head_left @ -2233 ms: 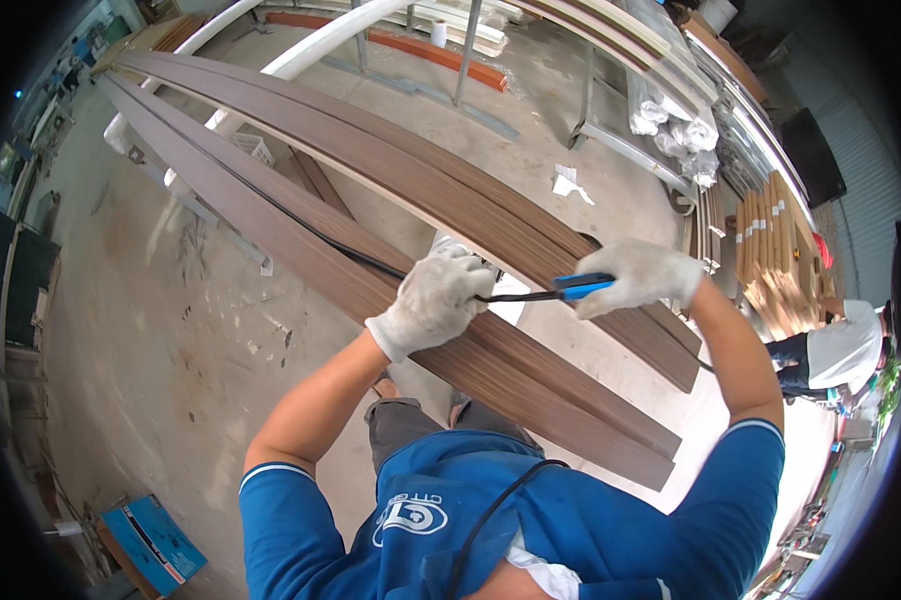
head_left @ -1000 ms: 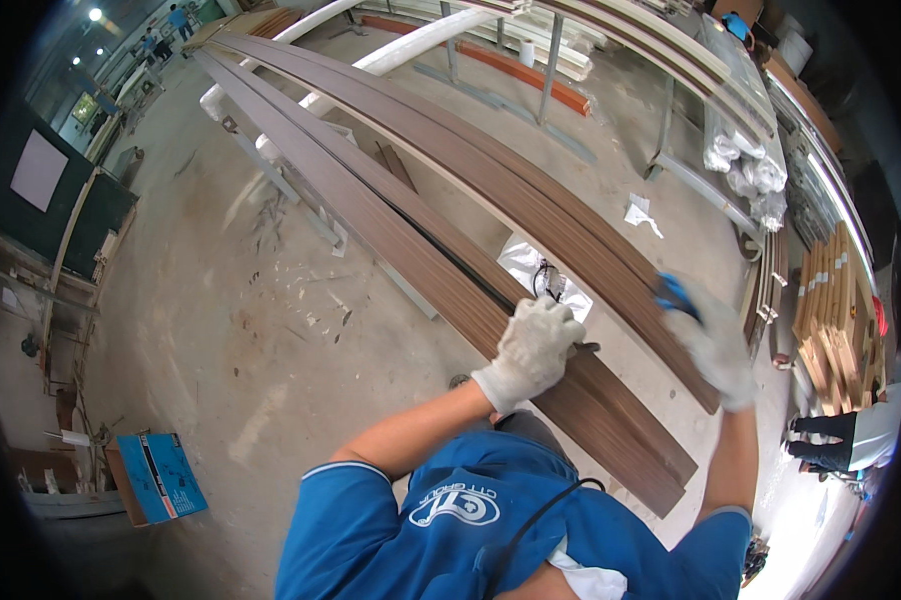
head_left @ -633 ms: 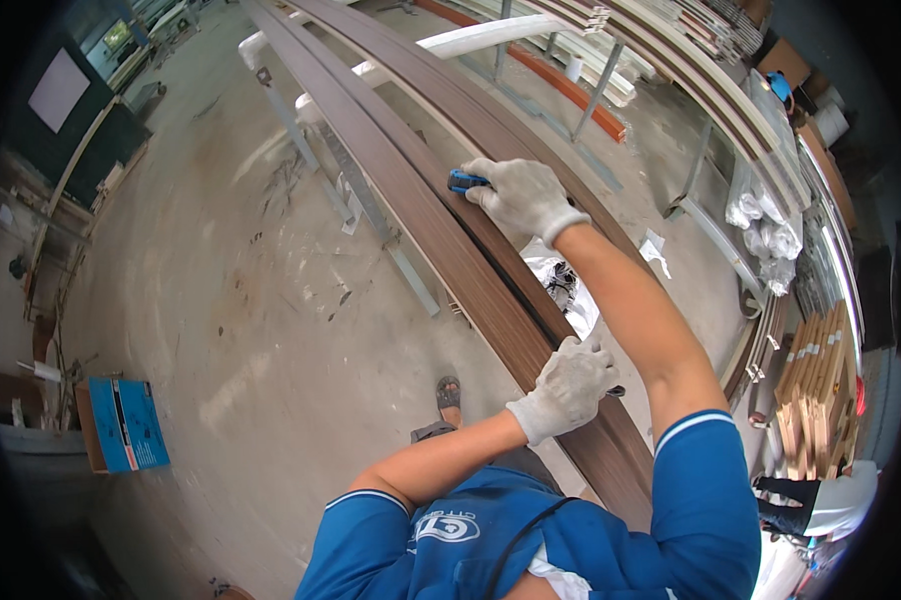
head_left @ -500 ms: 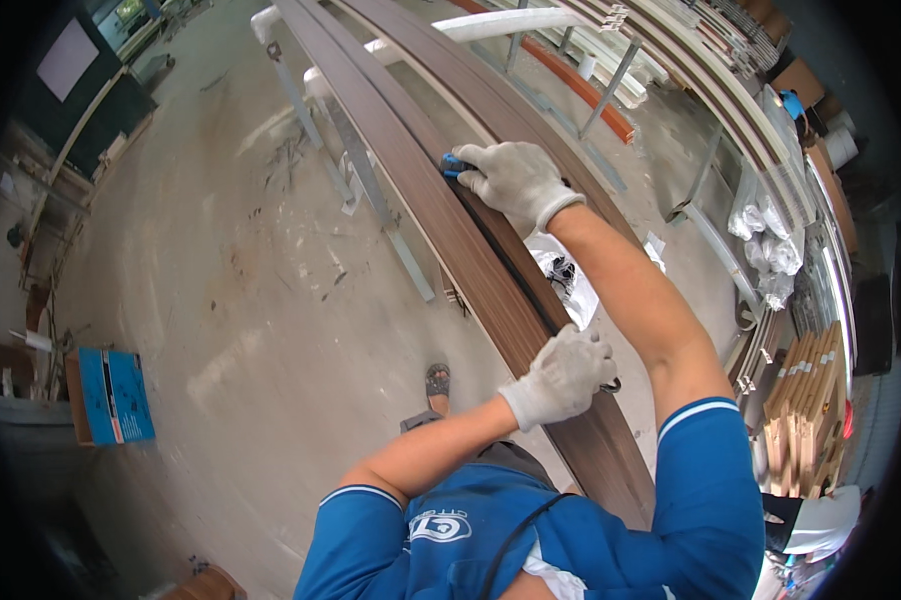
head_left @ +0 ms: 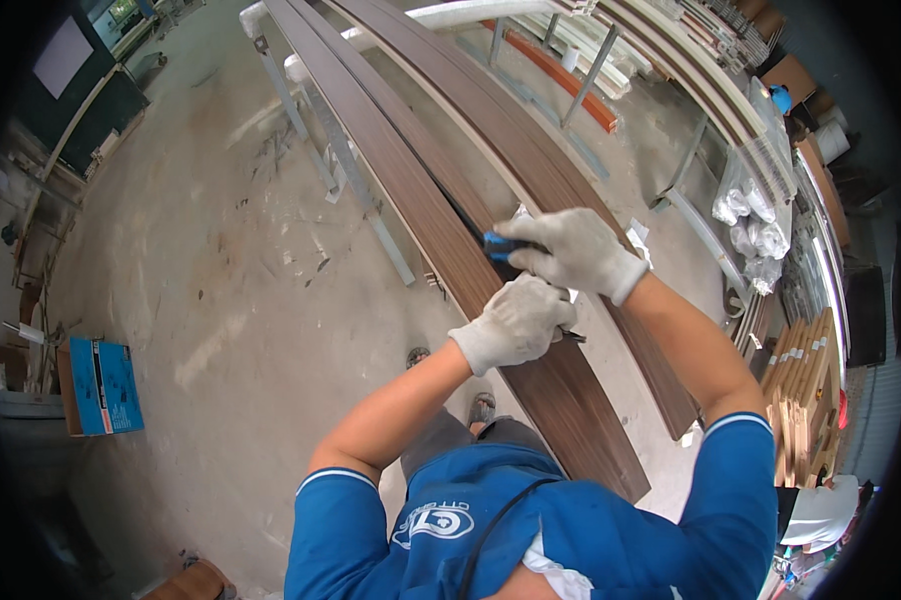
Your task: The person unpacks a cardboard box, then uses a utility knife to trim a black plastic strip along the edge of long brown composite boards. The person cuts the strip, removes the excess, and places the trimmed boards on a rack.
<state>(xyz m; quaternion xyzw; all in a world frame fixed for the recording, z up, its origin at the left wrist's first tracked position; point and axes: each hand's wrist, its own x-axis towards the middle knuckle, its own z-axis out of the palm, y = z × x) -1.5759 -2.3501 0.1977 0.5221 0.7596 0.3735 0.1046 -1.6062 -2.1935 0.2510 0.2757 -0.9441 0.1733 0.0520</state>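
We are working on the nearer dark brown board (head_left: 441,225), a long wood-grain strip that runs from about eleven o'clock at the top of the view down to five o'clock, resting on pale metal trestles (head_left: 356,185). A second brown board (head_left: 491,110) lies alongside it, at one o'clock from the first, with a narrow dark gap between the two.

Our right hand (head_left: 571,250), in a white knit glove, sits over that gap with its fingers curled tight around a blue-handled tool (head_left: 499,243), whose handle end pokes out toward nine o'clock. The working tip is hidden under the glove, so we cannot tell what kind of blade or point it carries. Our left hand (head_left: 516,320), also gloved, lies just at seven o'clock from the right, fingers folded together and pressed down on the board's face; something thin and dark peeks from under it at three o'clock, but we cannot make out what it is.

Judging from the position, both hands stand near the lower third of the board, and the long stretch toward eleven o'clock looks no different in surface from the part beneath us, so we cannot say how much has been treated.

Further out, a blue box (head_left: 106,385) lies on the dusty concrete floor (head_left: 221,300) at nine o'clock, and stacked timber (head_left: 801,390) stands at three o'clock.
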